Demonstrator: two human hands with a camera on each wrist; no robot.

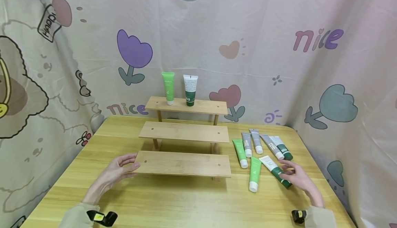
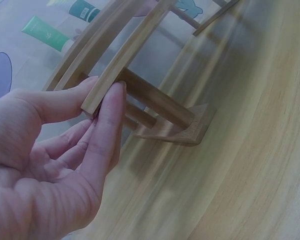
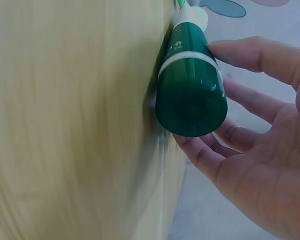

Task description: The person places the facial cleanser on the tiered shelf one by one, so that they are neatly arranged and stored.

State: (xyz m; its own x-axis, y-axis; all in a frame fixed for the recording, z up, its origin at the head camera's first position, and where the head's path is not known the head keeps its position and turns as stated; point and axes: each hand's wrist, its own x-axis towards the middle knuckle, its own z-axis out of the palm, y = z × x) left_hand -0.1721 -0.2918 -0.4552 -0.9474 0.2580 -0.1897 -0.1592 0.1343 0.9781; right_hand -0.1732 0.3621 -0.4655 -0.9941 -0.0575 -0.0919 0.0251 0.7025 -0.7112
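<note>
My left hand (image 1: 116, 170) pinches the left end of the lowest shelf board (image 1: 183, 164) on a three-step wooden stand; in the left wrist view its thumb (image 2: 65, 102) lies on top and fingers beneath. At the right, my right hand (image 1: 296, 177) has its thumb and fingers around the dark green end of a white-and-green squeeze tube (image 1: 273, 167), which lies on the table. The right wrist view shows that tube's green cap (image 3: 190, 105) close up, thumb tip at its side. On the top board (image 1: 211, 106) stand a green tube (image 1: 169, 88) and another white-and-green tube (image 1: 190, 90), both upright on their caps.
Beside the stand lie two green tubes (image 1: 255, 171), three grey tubes (image 1: 256, 140) and another white-and-green tube (image 1: 281, 148). The middle board (image 1: 184, 131) sits between the other two. A printed curtain (image 1: 263, 31) surrounds the wooden table (image 1: 173, 204) at back and sides.
</note>
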